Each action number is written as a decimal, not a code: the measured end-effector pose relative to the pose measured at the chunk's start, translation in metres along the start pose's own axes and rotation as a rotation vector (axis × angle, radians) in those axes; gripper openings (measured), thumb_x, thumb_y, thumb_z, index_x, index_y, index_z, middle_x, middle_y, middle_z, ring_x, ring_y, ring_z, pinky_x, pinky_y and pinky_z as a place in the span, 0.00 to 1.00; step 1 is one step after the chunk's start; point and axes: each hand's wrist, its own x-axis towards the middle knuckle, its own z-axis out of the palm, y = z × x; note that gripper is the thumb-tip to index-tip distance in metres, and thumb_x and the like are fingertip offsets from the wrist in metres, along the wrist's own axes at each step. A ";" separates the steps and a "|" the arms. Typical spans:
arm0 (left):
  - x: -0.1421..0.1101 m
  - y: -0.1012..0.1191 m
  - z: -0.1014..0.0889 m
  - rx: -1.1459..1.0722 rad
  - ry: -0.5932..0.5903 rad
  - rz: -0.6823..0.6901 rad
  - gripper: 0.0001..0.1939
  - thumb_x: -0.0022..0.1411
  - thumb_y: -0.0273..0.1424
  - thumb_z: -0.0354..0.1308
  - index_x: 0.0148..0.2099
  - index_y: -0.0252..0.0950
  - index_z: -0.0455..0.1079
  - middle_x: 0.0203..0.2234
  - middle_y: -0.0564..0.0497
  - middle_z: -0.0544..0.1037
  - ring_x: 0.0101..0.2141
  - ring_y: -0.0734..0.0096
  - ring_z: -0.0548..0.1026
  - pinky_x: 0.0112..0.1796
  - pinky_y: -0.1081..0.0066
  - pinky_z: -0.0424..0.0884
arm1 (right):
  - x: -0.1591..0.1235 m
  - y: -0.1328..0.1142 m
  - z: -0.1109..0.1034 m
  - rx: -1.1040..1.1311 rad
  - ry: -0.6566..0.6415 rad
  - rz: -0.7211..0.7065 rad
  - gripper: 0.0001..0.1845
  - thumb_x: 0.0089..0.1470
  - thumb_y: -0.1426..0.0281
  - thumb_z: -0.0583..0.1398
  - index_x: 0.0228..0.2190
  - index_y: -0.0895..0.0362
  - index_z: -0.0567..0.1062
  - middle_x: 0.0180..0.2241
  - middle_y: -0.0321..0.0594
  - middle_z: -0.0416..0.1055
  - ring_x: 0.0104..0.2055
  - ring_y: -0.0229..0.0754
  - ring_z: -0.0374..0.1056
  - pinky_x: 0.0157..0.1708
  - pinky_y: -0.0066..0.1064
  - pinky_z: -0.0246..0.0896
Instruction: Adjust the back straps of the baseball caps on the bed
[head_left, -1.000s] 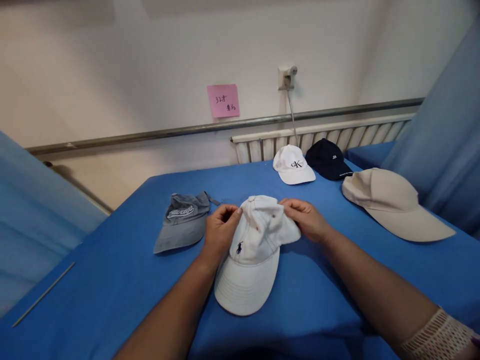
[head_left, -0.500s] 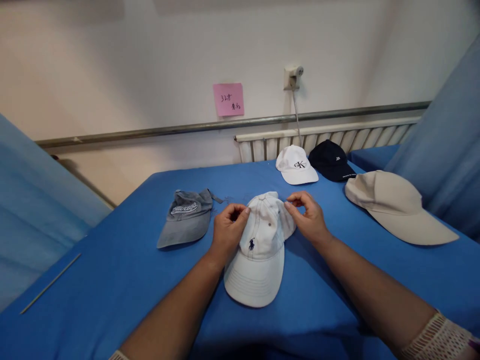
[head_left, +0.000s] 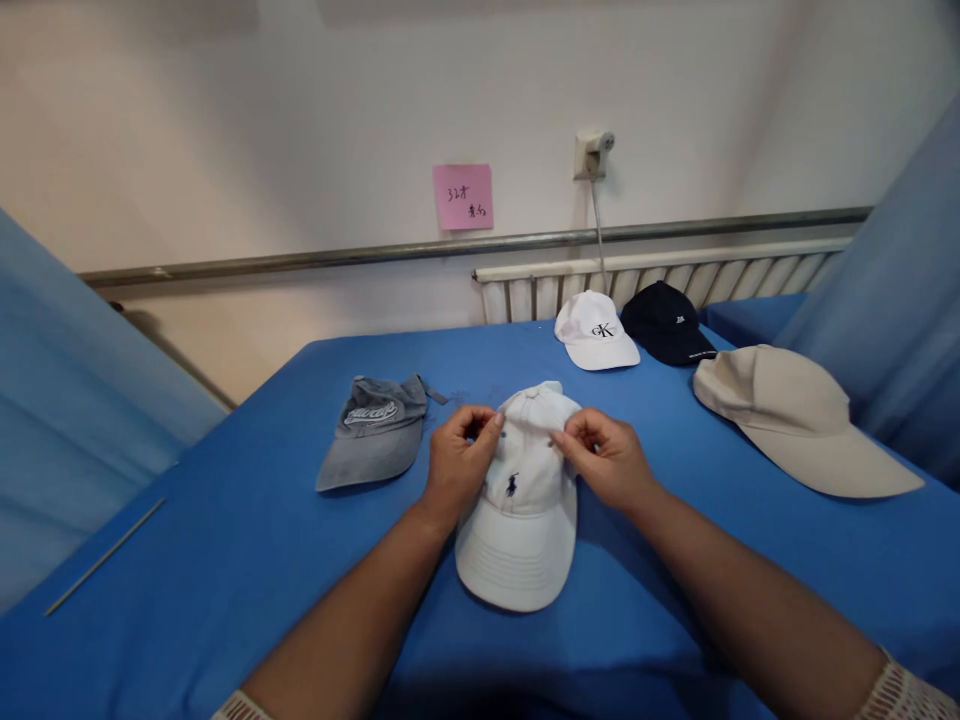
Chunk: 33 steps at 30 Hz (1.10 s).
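A white baseball cap (head_left: 519,560) with a small dark horse-rider emblem lies on the blue cloth in front of me, its brim toward me. My left hand (head_left: 461,455) pinches the left side of its crown between thumb and fingers. On the opposite side, my right hand (head_left: 606,457) grips the crown's fabric with thumb and curled fingers. Left of my hands rests a grey cap (head_left: 373,440) with white lettering, its strap stretched out behind.
Blue cloth (head_left: 247,560) covers the table. At the back right are a white cap (head_left: 600,345) with black letters, a black cap (head_left: 664,320) and a beige long-brimmed cap (head_left: 806,400). A thin stick (head_left: 105,555) lies at left. Blue curtains (head_left: 67,400) hang at both sides.
My right hand has moved left and inward onto the crown, whose right side is now drawn in. The left hand keeps its pinch. The view has shifted slightly.
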 end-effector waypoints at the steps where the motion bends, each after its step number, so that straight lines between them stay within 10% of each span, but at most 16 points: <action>1: 0.000 -0.001 0.000 0.002 -0.008 -0.001 0.10 0.58 0.37 0.60 0.34 0.35 0.74 0.28 0.52 0.76 0.30 0.72 0.72 0.33 0.73 0.67 | 0.002 -0.001 -0.006 0.022 0.045 0.001 0.14 0.52 0.61 0.62 0.23 0.55 0.68 0.17 0.29 0.60 0.20 0.33 0.54 0.21 0.26 0.49; 11: -0.001 -0.024 0.009 0.153 -0.200 -0.059 0.14 0.57 0.34 0.59 0.45 0.38 0.76 0.37 0.48 0.80 0.29 0.69 0.74 0.34 0.68 0.70 | 0.038 0.026 -0.074 0.137 -0.101 0.200 0.20 0.43 0.54 0.67 0.22 0.56 0.69 0.17 0.28 0.59 0.19 0.31 0.50 0.20 0.27 0.45; 20: 0.029 -0.025 0.046 0.213 -0.205 0.165 0.12 0.58 0.31 0.60 0.45 0.39 0.75 0.48 0.46 0.77 0.51 0.60 0.70 0.54 0.59 0.62 | 0.037 0.038 -0.067 0.156 -0.107 0.190 0.19 0.45 0.54 0.67 0.23 0.56 0.70 0.16 0.29 0.60 0.19 0.32 0.52 0.20 0.27 0.46; 33: 0.049 -0.031 0.040 0.014 -0.104 -0.042 0.07 0.54 0.33 0.58 0.29 0.36 0.74 0.30 0.49 0.78 0.35 0.67 0.74 0.38 0.69 0.68 | 0.044 0.043 -0.057 0.201 -0.040 0.211 0.23 0.41 0.52 0.68 0.22 0.56 0.68 0.15 0.27 0.58 0.18 0.31 0.49 0.19 0.27 0.43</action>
